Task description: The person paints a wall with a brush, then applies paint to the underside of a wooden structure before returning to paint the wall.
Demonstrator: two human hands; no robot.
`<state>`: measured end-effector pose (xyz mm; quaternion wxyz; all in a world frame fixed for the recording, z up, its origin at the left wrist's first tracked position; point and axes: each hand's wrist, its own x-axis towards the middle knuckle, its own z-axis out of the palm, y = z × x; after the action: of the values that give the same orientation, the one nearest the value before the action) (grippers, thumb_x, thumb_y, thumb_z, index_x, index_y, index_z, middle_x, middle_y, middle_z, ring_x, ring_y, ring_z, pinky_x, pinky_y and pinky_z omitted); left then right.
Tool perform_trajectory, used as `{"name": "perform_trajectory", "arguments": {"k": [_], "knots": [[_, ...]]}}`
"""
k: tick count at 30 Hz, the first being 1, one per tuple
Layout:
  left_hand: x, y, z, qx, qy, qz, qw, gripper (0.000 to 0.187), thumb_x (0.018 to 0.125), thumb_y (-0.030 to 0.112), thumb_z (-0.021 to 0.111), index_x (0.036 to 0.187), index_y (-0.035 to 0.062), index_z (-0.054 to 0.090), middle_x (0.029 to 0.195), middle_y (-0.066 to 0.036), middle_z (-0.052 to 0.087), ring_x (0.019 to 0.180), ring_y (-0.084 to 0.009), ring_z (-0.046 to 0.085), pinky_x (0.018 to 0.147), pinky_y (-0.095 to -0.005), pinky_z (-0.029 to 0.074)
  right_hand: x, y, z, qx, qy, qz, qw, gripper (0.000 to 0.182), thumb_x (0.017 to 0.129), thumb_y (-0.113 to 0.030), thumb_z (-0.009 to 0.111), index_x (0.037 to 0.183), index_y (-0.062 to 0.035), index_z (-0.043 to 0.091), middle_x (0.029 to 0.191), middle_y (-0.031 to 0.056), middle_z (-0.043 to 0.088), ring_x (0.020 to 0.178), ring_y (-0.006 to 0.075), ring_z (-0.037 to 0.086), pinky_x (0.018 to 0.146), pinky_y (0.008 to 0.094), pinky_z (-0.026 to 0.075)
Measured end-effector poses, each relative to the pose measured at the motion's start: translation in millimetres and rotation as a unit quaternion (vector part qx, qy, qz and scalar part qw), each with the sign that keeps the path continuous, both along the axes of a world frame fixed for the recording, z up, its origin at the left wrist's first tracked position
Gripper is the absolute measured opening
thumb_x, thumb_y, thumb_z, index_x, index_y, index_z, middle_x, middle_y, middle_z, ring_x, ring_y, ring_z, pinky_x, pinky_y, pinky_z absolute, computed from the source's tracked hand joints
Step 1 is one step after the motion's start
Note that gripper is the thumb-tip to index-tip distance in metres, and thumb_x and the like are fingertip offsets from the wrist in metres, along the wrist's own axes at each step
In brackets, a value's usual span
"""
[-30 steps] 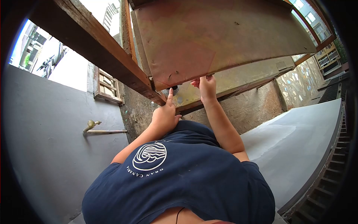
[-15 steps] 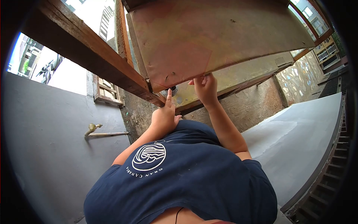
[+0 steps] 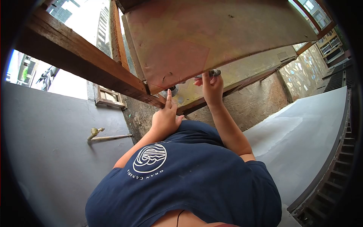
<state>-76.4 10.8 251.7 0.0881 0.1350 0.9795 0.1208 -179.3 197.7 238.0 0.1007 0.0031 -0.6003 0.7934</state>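
My right hand [image 3: 213, 90] is closed around a small grey cylindrical object [image 3: 215, 72] with a dark end, just below the front edge of the upper shelf board [image 3: 234, 34]. Most of that object is hidden by the fingers and the board. My left hand [image 3: 164, 118] has its index finger stretched upward and its thumb out to the side. The fingertip is right at a dark round thing [image 3: 172, 89] under the board's left corner. Under both hands lies the yellowish lower shelf [image 3: 242, 73].
A thick wooden beam [image 3: 87, 66] slants down from the upper left to the shelf corner. On the left, a tap [image 3: 94, 131] and pipe stick out from a grey wall [image 3: 60, 151]. A pale grey slab [image 3: 302, 128] stands at right beside a dark grating [image 3: 331, 193].
My right hand has turned and shifted slightly, and the grey cylindrical object now shows at its fingers. My left hand stays nearly in place. The view has shifted a little.
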Motion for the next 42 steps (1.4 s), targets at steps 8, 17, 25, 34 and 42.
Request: {"name": "perform_trajectory", "arguments": {"k": [8,17,25,34,42], "knots": [[2.4,5.0,7.9,0.028,0.009,0.034,0.999,0.050,0.084,0.037,0.076,0.118,0.0030,0.063,0.164,-0.031,0.022,0.082,-0.0408,0.074,0.070,-0.0450,0.061,-3.3,17.0,-5.3,-0.054,-0.051,-0.011,0.997,0.028,0.106,-0.029,0.059,0.106,-0.0016,0.060,0.076,0.0091,0.070,0.060,0.0124,0.067,0.059,0.0248,0.055],[7.0,10.5,17.2,0.058,0.040,0.008,0.997,0.043,0.087,0.032,0.074,0.118,0.0056,0.064,0.163,-0.028,0.026,0.080,-0.0389,0.074,0.068,-0.0439,0.060,-7.1,31.4,-9.4,-0.133,-0.120,-0.037,0.983,0.027,0.106,-0.028,0.059,0.107,-0.0015,0.060,0.075,0.0089,0.070,0.058,0.0129,0.065,0.057,0.0249,0.053],[0.7,20.3,31.5,0.131,0.099,-0.119,0.979,0.021,0.088,0.025,0.074,0.104,0.0118,0.071,0.151,-0.012,0.052,0.071,-0.0310,0.072,0.064,-0.0403,0.058,-11.8,118.5,-60.5,-0.285,-0.139,-0.101,0.943,0.031,0.107,-0.031,0.057,0.108,-0.0007,0.060,0.082,0.0095,0.068,0.069,0.0163,0.066,0.058,0.0275,0.048],[-43.0,-7.3,19.2,0.301,-0.110,-0.329,0.888,0.016,0.089,0.010,0.076,0.104,0.0094,0.070,0.138,-0.012,0.063,0.092,-0.0217,0.075,0.078,-0.0334,0.060,58.8,154.7,-84.6,-0.460,0.018,-0.271,0.845,0.031,0.106,-0.035,0.058,0.101,-0.0063,0.067,0.075,0.0066,0.066,0.061,0.0132,0.054,0.058,0.0270,0.039],[-53.0,-47.9,37.6,0.232,-0.231,-0.541,0.775,0.021,0.089,0.015,0.077,0.108,0.0081,0.070,0.129,-0.013,0.068,0.100,-0.0242,0.073,0.085,-0.0354,0.058,172.7,66.9,-38.5,-0.454,0.249,-0.340,0.785,0.025,0.104,-0.032,0.062,0.104,-0.0075,0.068,0.075,0.0068,0.066,0.067,0.0170,0.056,0.067,0.0301,0.044]]}}
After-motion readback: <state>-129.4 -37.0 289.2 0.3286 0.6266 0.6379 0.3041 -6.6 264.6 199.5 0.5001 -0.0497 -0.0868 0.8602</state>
